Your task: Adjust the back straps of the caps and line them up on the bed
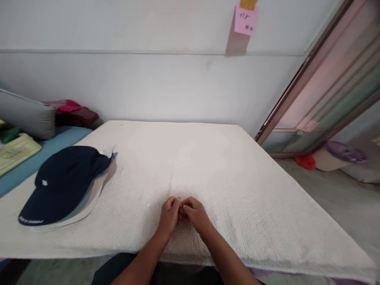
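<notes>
My left hand and my right hand meet fingertip to fingertip above the front middle of a white cloth-covered table. Both have thumb and fingers pinched together; whatever they hold, if anything, is too small to make out. On the left part of the table lies a navy cap, its brim pointing to the lower left, on top of a white cap. Neither hand touches the caps.
A grey cushion, a yellow item and red cloth lie at the far left. Behind the table, a pink note is taped to the white wall. Bags stand on the floor at right, by a sliding door.
</notes>
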The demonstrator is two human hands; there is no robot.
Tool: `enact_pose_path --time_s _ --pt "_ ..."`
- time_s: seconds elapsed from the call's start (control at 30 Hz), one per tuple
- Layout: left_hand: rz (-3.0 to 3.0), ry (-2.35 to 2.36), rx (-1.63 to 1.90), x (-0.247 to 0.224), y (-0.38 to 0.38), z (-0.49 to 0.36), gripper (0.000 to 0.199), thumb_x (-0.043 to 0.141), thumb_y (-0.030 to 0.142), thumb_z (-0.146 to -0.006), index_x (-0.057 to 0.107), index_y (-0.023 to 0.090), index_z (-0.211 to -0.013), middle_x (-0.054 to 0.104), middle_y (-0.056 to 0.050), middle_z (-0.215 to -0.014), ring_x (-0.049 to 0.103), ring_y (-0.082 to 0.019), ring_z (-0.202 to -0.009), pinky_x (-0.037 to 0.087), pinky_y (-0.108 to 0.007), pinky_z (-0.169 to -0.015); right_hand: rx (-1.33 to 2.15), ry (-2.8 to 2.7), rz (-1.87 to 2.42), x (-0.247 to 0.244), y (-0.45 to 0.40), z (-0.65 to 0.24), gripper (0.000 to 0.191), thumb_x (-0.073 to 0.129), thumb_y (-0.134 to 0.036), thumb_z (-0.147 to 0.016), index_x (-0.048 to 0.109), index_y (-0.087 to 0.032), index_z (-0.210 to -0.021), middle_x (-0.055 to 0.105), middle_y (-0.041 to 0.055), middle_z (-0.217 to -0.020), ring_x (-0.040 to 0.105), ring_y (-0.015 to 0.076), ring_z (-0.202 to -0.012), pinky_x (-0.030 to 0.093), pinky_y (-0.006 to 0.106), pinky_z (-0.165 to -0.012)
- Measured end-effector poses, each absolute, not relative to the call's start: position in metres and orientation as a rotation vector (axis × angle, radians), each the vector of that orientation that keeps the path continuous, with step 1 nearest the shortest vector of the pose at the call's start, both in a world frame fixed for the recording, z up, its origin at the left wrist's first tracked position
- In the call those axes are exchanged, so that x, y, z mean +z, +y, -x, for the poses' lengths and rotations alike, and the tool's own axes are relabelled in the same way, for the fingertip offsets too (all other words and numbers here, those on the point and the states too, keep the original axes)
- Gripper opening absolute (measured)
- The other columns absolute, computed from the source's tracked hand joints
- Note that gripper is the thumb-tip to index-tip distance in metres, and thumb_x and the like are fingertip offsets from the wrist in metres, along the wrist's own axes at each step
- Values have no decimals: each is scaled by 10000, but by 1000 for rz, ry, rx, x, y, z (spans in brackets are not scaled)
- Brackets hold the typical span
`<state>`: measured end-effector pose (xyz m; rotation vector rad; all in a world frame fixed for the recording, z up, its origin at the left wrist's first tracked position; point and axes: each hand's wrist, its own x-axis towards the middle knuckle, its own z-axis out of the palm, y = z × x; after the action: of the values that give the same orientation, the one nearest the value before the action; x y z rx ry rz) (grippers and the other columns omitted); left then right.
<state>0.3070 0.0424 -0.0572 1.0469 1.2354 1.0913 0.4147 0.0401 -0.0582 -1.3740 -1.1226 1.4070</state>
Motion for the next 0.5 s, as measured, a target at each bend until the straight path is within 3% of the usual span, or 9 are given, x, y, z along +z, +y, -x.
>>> enact_pose_path --time_s 0.23,0.37,0.43,0.5 --pt "-986 1188 1125 -43 49 -327 326 518 447 -796 455 197 -596 416 38 -507 396 -109 -458 312 -233 -439 1341 -1114 1485 -52 57 -427 98 466 -145 -697 523 -191 -632 511 -17 -514 480 118 -469 373 238 -464" --pt "-974 1123 1065 -26 11 -342 357 528 488 -800 450 212 -587 411 34 -499 365 -109 -444 306 -250 -444 1378 -1108 1532 -51 72 -429 106 464 -117 -685 545 -183 -697 546 -11 -540 500 116 -479 368 229 -466" --pt "-958 984 902 -22 -26 -354 339 526 496 -810 496 225 -609 466 10 -541 423 -127 -468 352 -271 -465 1400 -1110 1541 -52 77 -425 110 456 -115 -688 537 -183 -718 565 -3 -574 514 113 -492 363 221 -461" --pt "-888 692 635 -20 -67 -367 202 565 452 -808 604 261 -755 604 -53 -774 564 -180 -674 460 -301 -563 1406 -1134 1552 -53 80 -417 103 453 -119 -692 528 -185 -717 564 -3 -577 505 111 -482 348 219 -450"
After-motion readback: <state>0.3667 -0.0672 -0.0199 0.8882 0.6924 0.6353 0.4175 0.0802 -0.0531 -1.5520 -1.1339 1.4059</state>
